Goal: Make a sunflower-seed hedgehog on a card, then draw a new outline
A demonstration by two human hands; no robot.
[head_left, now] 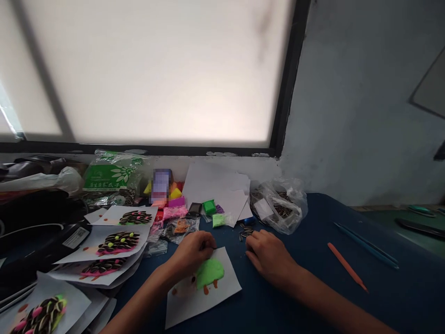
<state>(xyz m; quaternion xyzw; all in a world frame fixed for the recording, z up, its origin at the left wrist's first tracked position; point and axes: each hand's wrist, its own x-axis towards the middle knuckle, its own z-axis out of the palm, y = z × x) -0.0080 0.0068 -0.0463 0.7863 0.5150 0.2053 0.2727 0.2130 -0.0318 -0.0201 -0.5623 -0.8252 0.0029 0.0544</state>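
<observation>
A white paper sheet lies on the blue table, bearing a bright green clay hedgehog body with small brown feet and a pale snout. My left hand is over the sheet's upper edge, just above the green clay. Its fingers are curled together, and whatever they pinch is hidden. To the right of the sheet, my right hand rests on the table, thumb apart from the fingers. Its fingertips reach a few loose sunflower seeds; no seed shows in its grasp.
Finished seed-and-clay pictures are stacked at left. Behind are clay packets, a green seed bag, white papers and a clear bag of seeds. An orange tool and blue tweezers lie at right.
</observation>
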